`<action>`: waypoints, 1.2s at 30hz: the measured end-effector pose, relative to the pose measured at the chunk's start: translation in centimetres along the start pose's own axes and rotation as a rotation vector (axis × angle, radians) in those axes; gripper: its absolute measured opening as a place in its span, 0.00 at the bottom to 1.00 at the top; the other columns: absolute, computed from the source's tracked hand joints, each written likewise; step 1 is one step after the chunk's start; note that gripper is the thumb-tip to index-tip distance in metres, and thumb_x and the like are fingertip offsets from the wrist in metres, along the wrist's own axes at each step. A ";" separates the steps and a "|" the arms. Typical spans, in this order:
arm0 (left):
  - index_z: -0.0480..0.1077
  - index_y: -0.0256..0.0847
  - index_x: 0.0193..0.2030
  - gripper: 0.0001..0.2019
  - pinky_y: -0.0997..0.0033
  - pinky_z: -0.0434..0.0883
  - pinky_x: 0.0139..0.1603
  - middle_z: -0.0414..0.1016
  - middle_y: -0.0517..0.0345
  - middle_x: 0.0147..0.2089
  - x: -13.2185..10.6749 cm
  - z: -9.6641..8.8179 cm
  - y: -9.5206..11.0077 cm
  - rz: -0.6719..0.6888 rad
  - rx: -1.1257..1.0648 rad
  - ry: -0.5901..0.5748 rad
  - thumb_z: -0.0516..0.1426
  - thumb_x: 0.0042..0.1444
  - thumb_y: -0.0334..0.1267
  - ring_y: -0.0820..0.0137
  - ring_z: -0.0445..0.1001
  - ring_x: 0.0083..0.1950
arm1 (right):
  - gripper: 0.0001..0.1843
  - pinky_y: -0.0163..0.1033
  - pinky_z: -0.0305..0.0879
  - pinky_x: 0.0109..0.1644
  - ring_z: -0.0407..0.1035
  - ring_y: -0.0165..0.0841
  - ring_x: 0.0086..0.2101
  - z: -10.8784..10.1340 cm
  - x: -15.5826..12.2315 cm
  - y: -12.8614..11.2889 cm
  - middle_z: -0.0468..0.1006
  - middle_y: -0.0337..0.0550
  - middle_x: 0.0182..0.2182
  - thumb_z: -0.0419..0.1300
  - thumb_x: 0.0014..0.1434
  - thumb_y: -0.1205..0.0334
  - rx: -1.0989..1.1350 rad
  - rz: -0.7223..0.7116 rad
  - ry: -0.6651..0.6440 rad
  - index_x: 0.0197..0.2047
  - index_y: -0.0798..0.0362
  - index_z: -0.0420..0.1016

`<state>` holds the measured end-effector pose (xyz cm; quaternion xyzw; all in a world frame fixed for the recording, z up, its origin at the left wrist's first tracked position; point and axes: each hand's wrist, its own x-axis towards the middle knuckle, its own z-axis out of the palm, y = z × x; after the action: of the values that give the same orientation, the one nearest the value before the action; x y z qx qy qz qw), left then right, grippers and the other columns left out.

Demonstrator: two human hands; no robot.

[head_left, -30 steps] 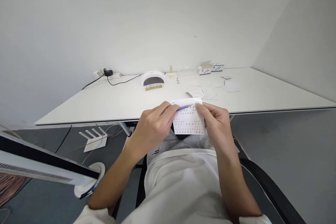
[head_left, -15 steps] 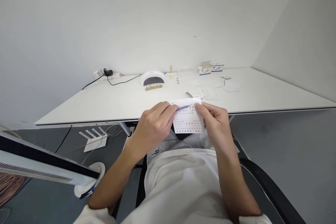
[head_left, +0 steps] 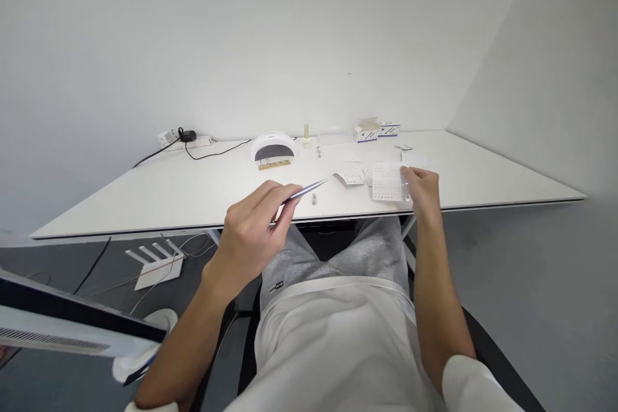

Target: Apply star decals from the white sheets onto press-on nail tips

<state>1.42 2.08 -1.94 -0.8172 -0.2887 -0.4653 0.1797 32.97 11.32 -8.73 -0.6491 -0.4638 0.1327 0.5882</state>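
My left hand (head_left: 261, 215) is closed around slim blue tweezers (head_left: 305, 190), whose tips point right above the table's front edge. Just below those tips a small nail tip (head_left: 314, 199) with a silvery look lies on the table. My right hand (head_left: 421, 187) pinches the right side of a white sticker sheet (head_left: 387, 181) with rows of tiny marks. The sheet is over the table, and whether it touches the surface I cannot tell. Left of it lies a curled sticker sheet (head_left: 351, 176).
A white nail lamp (head_left: 274, 140) stands at the back, with a wooden strip (head_left: 274, 165) before it. Near it are a polish bottle (head_left: 306, 137) and small cardboard boxes (head_left: 367, 131). A router (head_left: 159, 270) and a white tower appliance (head_left: 82, 328) are at lower left.
My hands have moved apart. The sticker sheet has gone from my lap to the right over the table, and the tweezers have come away from it. The nail tip now shows on the table.
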 end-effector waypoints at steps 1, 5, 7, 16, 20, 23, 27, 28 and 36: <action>0.71 0.38 0.47 0.10 0.79 0.69 0.32 0.75 0.58 0.36 0.1 -0.1 -0.1 -0.009 -0.004 0.005 0.57 0.59 0.26 0.78 0.71 0.33 | 0.14 0.39 0.57 0.30 0.59 0.33 0.25 0.1 1.2 0.9 0.61 0.36 0.17 0.54 0.55 0.55 -0.042 0.013 0.004 0.21 0.52 0.67; 0.72 0.38 0.45 0.09 0.80 0.69 0.31 0.75 0.58 0.35 0.3 -0.3 -0.2 -0.021 -0.007 0.036 0.58 0.59 0.25 0.78 0.70 0.32 | 0.09 0.45 0.60 0.44 0.65 0.41 0.34 1.0 3.4 3.4 0.70 0.45 0.22 0.58 0.49 0.60 -0.203 0.050 0.004 0.22 0.55 0.71; 0.72 0.38 0.45 0.09 0.81 0.68 0.30 0.75 0.59 0.35 0.3 -0.5 -0.3 -0.030 -0.005 0.041 0.58 0.58 0.25 0.79 0.70 0.32 | 0.09 0.53 0.56 0.53 0.64 0.49 0.44 1.4 3.5 3.6 0.75 0.57 0.32 0.60 0.47 0.61 -0.267 0.050 0.040 0.30 0.59 0.75; 0.72 0.39 0.43 0.06 0.79 0.69 0.33 0.76 0.59 0.35 0.2 -0.9 -1.2 -0.105 -0.005 0.008 0.57 0.60 0.29 0.77 0.73 0.35 | 0.16 0.40 0.66 0.43 0.71 0.34 0.34 5.9 -2.3 -0.6 0.80 0.45 0.37 0.61 0.53 0.56 -0.170 -0.195 -0.453 0.43 0.53 0.80; 0.73 0.39 0.43 0.06 0.80 0.68 0.30 0.76 0.59 0.36 0.2 -1.3 -1.1 -0.121 0.007 0.007 0.57 0.61 0.30 0.77 0.73 0.35 | 0.13 0.41 0.64 0.46 0.71 0.36 0.37 10.1 -5.0 -1.2 0.81 0.45 0.37 0.67 0.47 0.58 -0.188 -0.258 -0.584 0.38 0.52 0.82; 0.73 0.39 0.43 0.06 0.80 0.67 0.30 0.76 0.59 0.36 0.2 -1.4 -1.0 -0.126 0.014 0.017 0.57 0.61 0.30 0.78 0.72 0.34 | 0.15 0.45 0.62 0.49 0.70 0.39 0.39 11.5 -5.4 -1.2 0.80 0.45 0.39 0.68 0.47 0.55 -0.216 -0.260 -0.597 0.38 0.51 0.83; 0.73 0.39 0.43 0.06 0.80 0.67 0.30 0.76 0.59 0.35 0.2 -1.4 -1.2 -0.129 0.000 0.009 0.58 0.60 0.29 0.78 0.70 0.33 | 0.14 0.47 0.61 0.51 0.70 0.39 0.40 11.9 -5.2 -1.5 0.81 0.43 0.39 0.68 0.46 0.53 -0.224 -0.252 -0.617 0.36 0.49 0.83; 0.73 0.39 0.43 0.06 0.79 0.67 0.30 0.76 0.59 0.35 0.2 -1.4 -1.2 -0.127 -0.004 0.007 0.58 0.60 0.29 0.78 0.70 0.32 | 0.13 0.47 0.61 0.52 0.70 0.39 0.40 12.0 -5.1 -1.5 0.81 0.43 0.39 0.68 0.46 0.53 -0.220 -0.249 -0.619 0.36 0.49 0.83; 0.73 0.39 0.43 0.06 0.78 0.66 0.29 0.76 0.57 0.36 0.3 -1.6 -1.1 -0.131 -0.035 0.007 0.57 0.61 0.30 0.77 0.70 0.32 | 0.08 0.51 0.63 0.50 0.71 0.39 0.35 13.2 -4.9 -1.8 0.81 0.43 0.30 0.69 0.40 0.56 -0.057 -0.192 -0.603 0.25 0.51 0.80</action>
<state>-0.24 2.13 -0.80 -0.7981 -0.3326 -0.4838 0.1355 20.09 15.87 -12.52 -0.5500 -0.6801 0.2500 0.4154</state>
